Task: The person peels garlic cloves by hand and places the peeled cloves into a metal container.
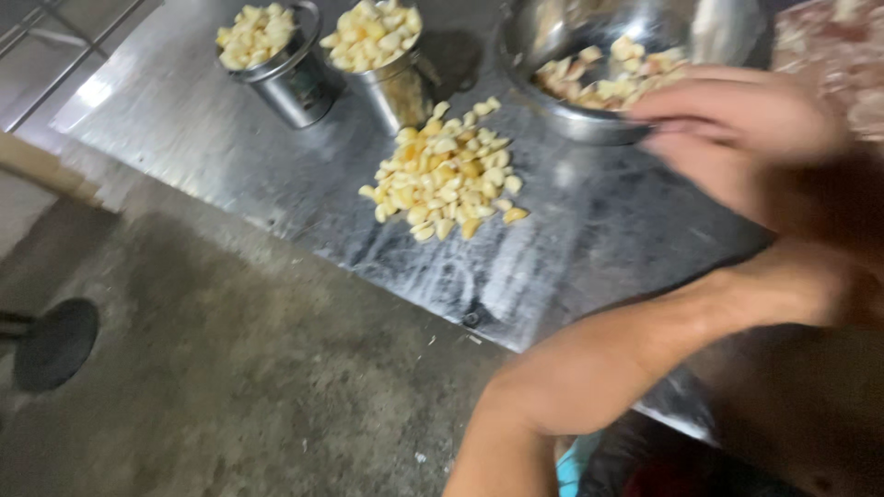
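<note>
My right hand [737, 138] is blurred at the upper right, fingers pointing left. Fingers and thumb pinch the near rim of a steel bowl [589, 124] that holds pale yellow pieces. My left forearm crosses the lower right. My left hand [833, 281] is a blur under the right wrist, and its fingers cannot be made out. A loose pile of the same pieces [447, 179] lies on a metal sheet [230, 156] left of my hands. Two small steel cups [285, 78] [391, 83], both heaped with pieces, stand behind the pile.
The metal sheet lies on a grey concrete floor [230, 368]. A dark round stand base [55, 342] sits at the left edge, with a wooden plank [41, 170] above it. A bit of blue cloth [571, 469] shows at the bottom.
</note>
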